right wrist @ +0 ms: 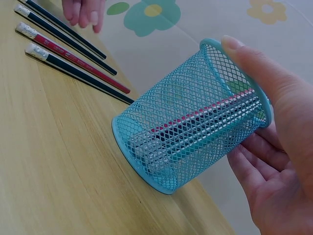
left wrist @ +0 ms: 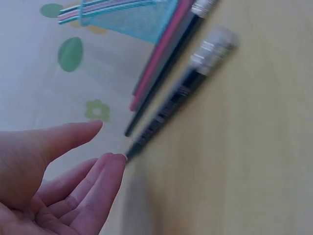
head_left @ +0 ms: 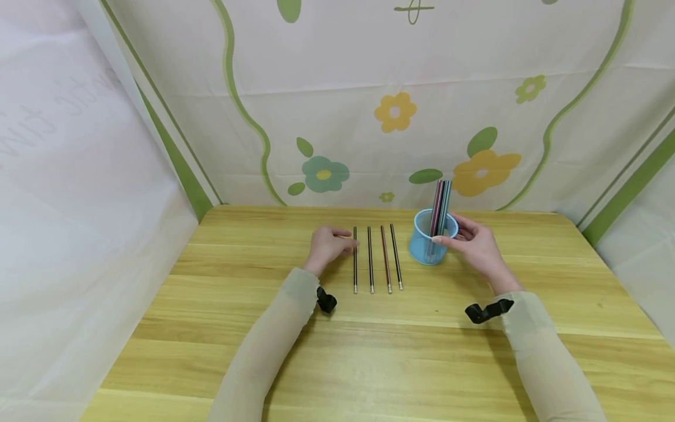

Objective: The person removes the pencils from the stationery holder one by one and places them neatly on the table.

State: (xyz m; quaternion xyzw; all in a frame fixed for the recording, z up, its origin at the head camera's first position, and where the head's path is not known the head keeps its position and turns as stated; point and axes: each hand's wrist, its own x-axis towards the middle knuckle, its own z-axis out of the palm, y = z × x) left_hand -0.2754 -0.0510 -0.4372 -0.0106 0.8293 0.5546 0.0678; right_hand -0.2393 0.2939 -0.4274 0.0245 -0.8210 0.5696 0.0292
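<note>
My left hand [head_left: 328, 246] is at the leftmost black pencil [head_left: 355, 264], its thumb and fingers apart with nothing pinched between them. In the left wrist view, the fingertips [left wrist: 116, 159] overlap the far tip of that pencil. Beside it lie two more black pencils [head_left: 370, 261] and a red pencil [head_left: 386, 258], side by side, eraser ends toward me. My right hand [head_left: 480, 246] grips the rim of a light blue mesh pencil cup [right wrist: 171, 112], thumb at the near side, fingers behind. Several pencils [head_left: 442, 202] stand in the cup, leaning toward its right side.
A wooden table [head_left: 395, 357] spreads under everything. A white cloth backdrop [head_left: 337, 58] with printed flowers rises at its back edge, and more cloth hangs at both sides. Black wrist cameras [head_left: 327, 302] are strapped at both sleeves.
</note>
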